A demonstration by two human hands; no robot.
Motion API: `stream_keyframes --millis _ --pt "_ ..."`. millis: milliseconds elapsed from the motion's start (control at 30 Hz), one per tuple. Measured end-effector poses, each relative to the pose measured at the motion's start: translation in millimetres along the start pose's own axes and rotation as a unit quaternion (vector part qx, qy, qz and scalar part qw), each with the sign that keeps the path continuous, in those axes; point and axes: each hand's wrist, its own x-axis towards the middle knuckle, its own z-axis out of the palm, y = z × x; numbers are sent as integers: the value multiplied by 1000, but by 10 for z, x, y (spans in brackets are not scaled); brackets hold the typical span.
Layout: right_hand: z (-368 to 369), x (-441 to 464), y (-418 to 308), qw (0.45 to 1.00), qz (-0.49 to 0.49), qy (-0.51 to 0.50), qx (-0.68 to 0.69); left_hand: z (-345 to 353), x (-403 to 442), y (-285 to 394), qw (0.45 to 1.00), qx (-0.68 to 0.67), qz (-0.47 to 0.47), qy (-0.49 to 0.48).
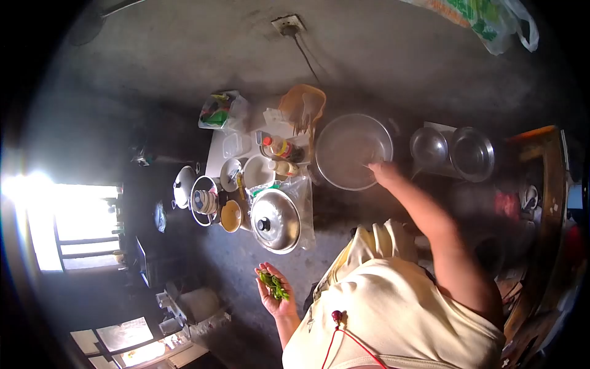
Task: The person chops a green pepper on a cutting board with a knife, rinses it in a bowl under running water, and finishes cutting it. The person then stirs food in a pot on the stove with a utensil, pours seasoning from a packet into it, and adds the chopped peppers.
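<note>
My left hand [268,306] is turned palm up near the body, fingers slightly curled, and carries a small heap of cut green vegetable pieces [275,286]. My right hand [385,174] reaches forward to the near right rim of a large round metal pan [334,131]. Its fingers are closed, with a thin tip showing over the pan; what they grip cannot be made out. Haze blurs the inside of the pan.
Left of the pan, a white table [216,152] bears bowls, a sauce bottle [284,148], an orange basket [319,98] and a lidded metal pot [289,230]. Two metal basins [428,146] stand to the right. A plugged-in cord [301,49] hangs on the wall.
</note>
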Motion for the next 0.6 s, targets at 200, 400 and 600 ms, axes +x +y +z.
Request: stream_keyframes --millis 200,400,600 --pt "-787 -565 -96 983 -58 -9 -176 -58 268 282 999 1 -46 8" --pt "-741 -929 -290 988 -8 -68 -135 -32 508 271 996 8 -89 19" --pt "-368 -546 -323 987 107 13 -123 49 559 272 993 -9 -121 2"
